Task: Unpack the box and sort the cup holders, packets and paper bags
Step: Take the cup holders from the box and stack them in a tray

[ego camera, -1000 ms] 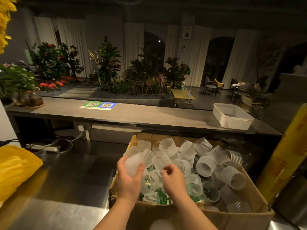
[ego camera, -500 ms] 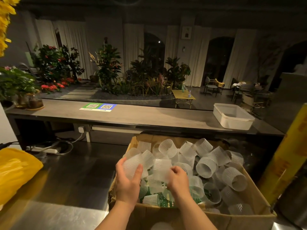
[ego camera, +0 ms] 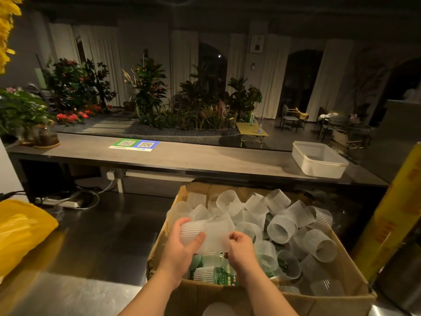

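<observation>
An open cardboard box [ego camera: 328, 299] stands on the steel counter, filled with several translucent ribbed cup holders [ego camera: 281, 229]. Green-printed packets [ego camera: 222, 273] show beneath them near the box's front. My left hand [ego camera: 182, 249] grips one cup holder [ego camera: 190, 231] above the box's near left corner. My right hand [ego camera: 240, 248] pinches a second cup holder [ego camera: 217, 236] that meets the first end to end. No paper bags are visible.
A yellow plastic bag [ego camera: 20, 233] lies on the steel counter [ego camera: 95, 242] at the left. A white tub [ego camera: 319, 159] sits on the raised wooden ledge [ego camera: 182, 158] behind the box. A tall yellow roll [ego camera: 391, 213] stands right of the box. A power strip with cables [ego camera: 68, 202] lies under the ledge.
My right hand picked a cup holder out of the pile and brought it up against the one in my left hand. Both hands lifted slightly above the box.
</observation>
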A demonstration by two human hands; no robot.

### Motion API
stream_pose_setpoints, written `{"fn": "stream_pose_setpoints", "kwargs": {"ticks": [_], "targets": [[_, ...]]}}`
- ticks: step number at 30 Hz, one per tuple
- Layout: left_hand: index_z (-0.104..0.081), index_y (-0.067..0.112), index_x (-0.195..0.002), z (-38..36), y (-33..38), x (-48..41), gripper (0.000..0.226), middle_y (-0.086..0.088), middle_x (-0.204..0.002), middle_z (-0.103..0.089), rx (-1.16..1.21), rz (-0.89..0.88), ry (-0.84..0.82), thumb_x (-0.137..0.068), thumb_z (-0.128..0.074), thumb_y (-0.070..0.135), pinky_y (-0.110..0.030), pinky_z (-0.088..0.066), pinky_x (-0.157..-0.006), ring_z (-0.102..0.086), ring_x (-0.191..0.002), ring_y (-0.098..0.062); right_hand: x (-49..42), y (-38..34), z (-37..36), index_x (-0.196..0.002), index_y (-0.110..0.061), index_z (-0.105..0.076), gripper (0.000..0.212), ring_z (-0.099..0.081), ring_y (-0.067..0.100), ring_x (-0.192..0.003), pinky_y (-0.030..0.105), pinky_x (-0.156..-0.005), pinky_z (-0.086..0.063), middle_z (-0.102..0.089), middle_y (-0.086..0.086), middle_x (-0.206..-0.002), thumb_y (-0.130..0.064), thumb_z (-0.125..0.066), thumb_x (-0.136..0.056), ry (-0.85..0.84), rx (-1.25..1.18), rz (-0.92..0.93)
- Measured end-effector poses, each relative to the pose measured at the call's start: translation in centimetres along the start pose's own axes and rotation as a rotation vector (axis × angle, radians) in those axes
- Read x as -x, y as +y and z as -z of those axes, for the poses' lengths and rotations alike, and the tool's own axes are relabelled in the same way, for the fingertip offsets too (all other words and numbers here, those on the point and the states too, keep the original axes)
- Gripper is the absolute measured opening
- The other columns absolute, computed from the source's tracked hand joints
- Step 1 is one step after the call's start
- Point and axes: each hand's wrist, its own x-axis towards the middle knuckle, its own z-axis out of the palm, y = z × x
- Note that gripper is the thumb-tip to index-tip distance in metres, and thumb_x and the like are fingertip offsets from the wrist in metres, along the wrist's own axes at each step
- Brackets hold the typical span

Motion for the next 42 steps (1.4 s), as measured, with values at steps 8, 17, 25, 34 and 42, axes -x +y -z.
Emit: {"fn": "stream_pose_setpoints", "kwargs": {"ticks": [8, 17, 25, 34, 42], "targets": [[-0.045, 0.044, -0.128, -0.2, -0.2, 0.0, 0.053, 0.010, -0.128, -0.054, -0.117, -0.037, -0.008, -0.088, -0.078, 0.037, -0.038, -0.061, -0.093, -0.060, -0.113, -0.019, 0.4, 0.2, -1.5, -0.098, -0.020, -0.070, 0.016, -0.059, 0.007, -0.054, 0.030, -0.055, -0.050, -0.071, 0.004, -0.072, -0.031, -0.060, -0.102, -0.102, 0.362, 0.154], [-0.033, 0.057, -0.125, -0.5, -1.2, -0.5, 0.069, 0.015, -0.123, -0.053, -0.334, -0.147, 0.280, -0.067, -0.059, 0.084, -0.041, -0.063, -0.084, -0.058, -0.106, -0.011, -0.6, -0.4, -1.6, -0.160, -0.043, -0.013, 0.082, -0.031, 0.025, -0.139, 0.037, -0.113, -0.037, -0.027, 0.005, -0.154, -0.010, -0.054, -0.096, 0.239, 1.051, 0.445], [-0.031, 0.060, -0.122, -0.6, -1.2, -0.9, 0.058, 0.017, -0.124, -0.051, -0.315, -0.133, 0.264, -0.083, -0.073, 0.062, -0.040, -0.062, -0.086, -0.058, -0.107, -0.009, -1.5, -1.3, -1.7, -0.147, -0.031, -0.027, 0.073, -0.008, 0.035, -0.150, 0.048, -0.118, -0.020, -0.019, 0.007, -0.163, 0.002, -0.053, -0.087, 0.226, 1.305, 0.414], [-0.032, 0.060, -0.123, -0.6, -1.3, -1.0, 0.059, 0.016, -0.126, -0.050, -0.322, -0.120, 0.251, -0.079, -0.071, 0.068, -0.039, -0.063, -0.084, -0.057, -0.109, -0.011, -1.8, -0.7, -1.6, -0.146, -0.027, -0.036, 0.065, -0.024, 0.035, -0.143, 0.053, -0.113, -0.020, -0.043, 0.006, -0.148, -0.007, -0.058, -0.089, 0.131, 1.493, 0.396], [-0.036, 0.052, -0.127, -0.6, -1.0, -0.8, 0.058, 0.012, -0.125, -0.052, -0.328, -0.121, 0.272, -0.083, -0.074, 0.059, -0.039, -0.061, -0.086, -0.057, -0.108, -0.012, -1.3, -0.3, -1.7, -0.116, -0.027, -0.058, 0.018, -0.026, 0.018, -0.145, 0.044, -0.116, -0.022, -0.040, -0.010, -0.151, -0.033, -0.051, -0.101, 0.131, 1.095, 0.541]]}}
